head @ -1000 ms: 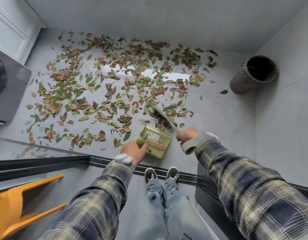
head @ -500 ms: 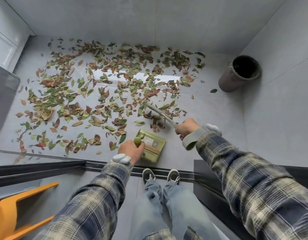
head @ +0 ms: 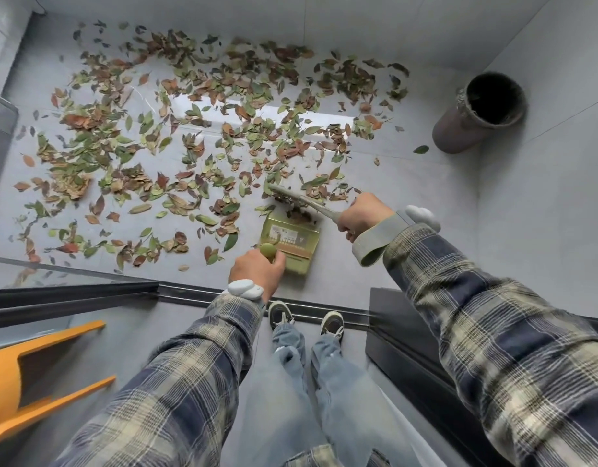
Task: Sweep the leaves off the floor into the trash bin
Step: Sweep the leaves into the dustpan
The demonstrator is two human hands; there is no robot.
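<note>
Single head-worn wide-angle view, steeply downward and forward over leaf-strewn floor [head: 375, 271], standing height.

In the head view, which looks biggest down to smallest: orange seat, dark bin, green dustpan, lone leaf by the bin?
1. orange plastic seat (nearer camera, cut off, so unsure)
2. dark round trash bin
3. green rectangular dustpan
4. lone green leaf

Leaves [head: 196, 136] across grey floor [head: 408, 203]
</note>
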